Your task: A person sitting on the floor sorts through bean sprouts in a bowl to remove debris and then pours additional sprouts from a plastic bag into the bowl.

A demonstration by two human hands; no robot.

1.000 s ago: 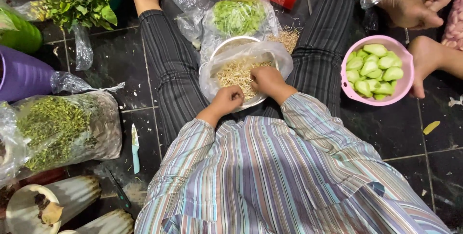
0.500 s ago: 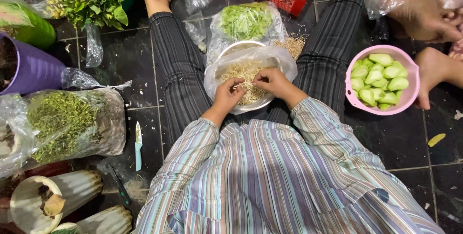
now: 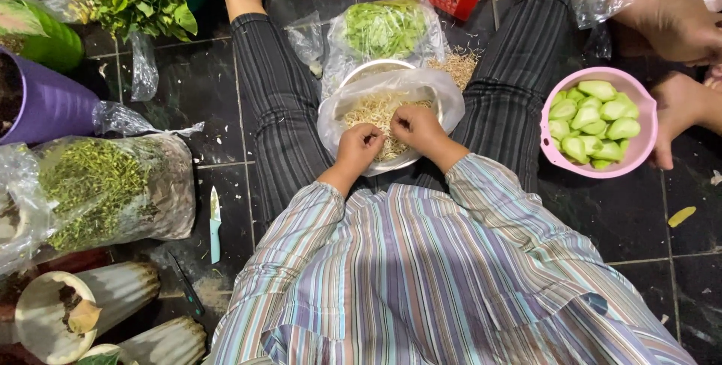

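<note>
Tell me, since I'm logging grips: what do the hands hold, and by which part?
Both the left hand and right hand pinch pale thin bean sprouts over the plastic-lined bowl; which part cannot be told.

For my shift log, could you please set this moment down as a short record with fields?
Left hand: left hand pinching pale shredded strands
Right hand: right hand pinching the same strands
Container: round white bowl lined with clear plastic bag, between the knees
Right side: pink plastic bowl of green pieces
Left side: small pale-handled knife on dark floor tiles
</note>
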